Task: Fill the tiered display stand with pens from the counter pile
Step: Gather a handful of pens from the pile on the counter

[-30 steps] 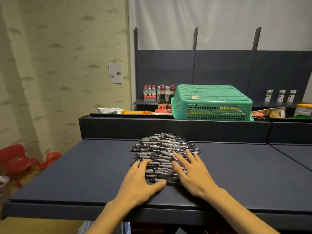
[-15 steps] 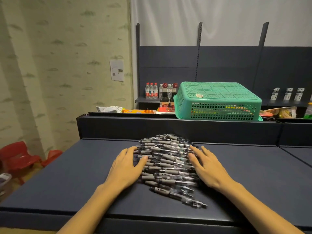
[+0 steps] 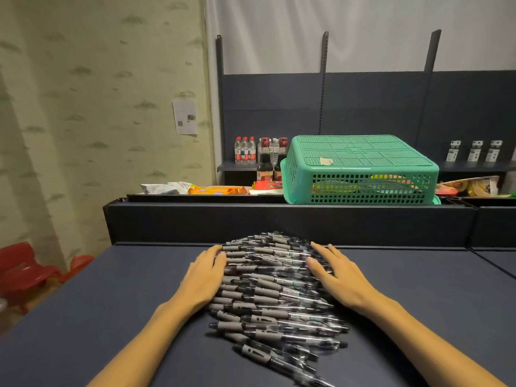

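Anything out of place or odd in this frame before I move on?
The green basket sits upside down on the back ledge, over what look like packaged goods. The pile of pens trails loosely toward the counter's near edge. Left hand and right hand flank it. No display stand shows.

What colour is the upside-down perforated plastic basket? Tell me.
Green: the upside-down perforated plastic basket, clearest in the head view.
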{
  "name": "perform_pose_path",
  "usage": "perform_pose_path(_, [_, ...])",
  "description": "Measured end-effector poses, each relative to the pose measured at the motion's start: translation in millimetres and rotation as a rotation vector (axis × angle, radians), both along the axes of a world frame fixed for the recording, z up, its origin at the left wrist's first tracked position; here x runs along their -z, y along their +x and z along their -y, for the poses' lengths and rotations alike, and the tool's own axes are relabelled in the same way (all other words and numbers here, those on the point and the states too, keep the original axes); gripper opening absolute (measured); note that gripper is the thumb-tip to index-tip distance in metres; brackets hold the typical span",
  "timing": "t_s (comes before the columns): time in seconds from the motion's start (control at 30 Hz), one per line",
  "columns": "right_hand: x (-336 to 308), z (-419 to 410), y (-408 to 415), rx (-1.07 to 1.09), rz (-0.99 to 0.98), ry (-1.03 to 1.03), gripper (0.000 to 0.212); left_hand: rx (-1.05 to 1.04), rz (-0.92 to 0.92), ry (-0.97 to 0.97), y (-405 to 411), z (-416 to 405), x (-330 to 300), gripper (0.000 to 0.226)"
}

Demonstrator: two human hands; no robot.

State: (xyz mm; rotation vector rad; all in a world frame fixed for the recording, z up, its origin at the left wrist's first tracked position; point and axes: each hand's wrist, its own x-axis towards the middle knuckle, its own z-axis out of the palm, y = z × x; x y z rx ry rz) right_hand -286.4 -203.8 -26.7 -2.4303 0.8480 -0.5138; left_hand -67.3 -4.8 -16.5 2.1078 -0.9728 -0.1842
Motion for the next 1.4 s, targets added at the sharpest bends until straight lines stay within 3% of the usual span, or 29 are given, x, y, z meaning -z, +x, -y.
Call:
perform_pose_path(0.2, [1.2, -0.3, 9.8, -0.022, -0.011, 0.013, 0.081, 0.030, -0.007, -0.071, -8.9, 9.2, -6.8, 0.047])
perform_pose_path(0.37, [-3.9, -3.9, 12.9, -0.028, 0.033, 0.043, 0.084, 0.047, -0.061, -0.081, -8.6, 9.9, -6.5, 0.077])
perform_pose_path(0.57, [-7.3, -18.1, 18.7, -0.034, 0.014, 0.059, 0.082, 0.072, -0.019, -0.042, -15.3, 17.4, -3.3, 0.082])
perform_pose_path(0.83, [-4.1, -20.2, 30.0, 0.003, -0.019, 0.042, 0.067, 0.069, -0.006, -0.048, -12.5, 23.5, 2.2, 0.077])
perform_pose_path(0.93, [-3.0, -19.7, 31.4, 0.010, -0.016, 0.052, 0.068, 0.081, -0.030, -0.046, -9.5, 24.2, 2.6, 0.080])
perform_pose_path(1.13, [-7.7, -18.3, 20.8, 0.021, -0.040, 0.031, 0.073, 0.064, 0.051, -0.051, -8.7, 16.9, -3.2, 0.057])
perform_pose_path(1.4, [-18.6, -24.2, -15.5, 0.091, -0.127, -0.124, 0.077, 0.062, 0.126, -0.018, -10.3, -10.4, -3.2, 0.060])
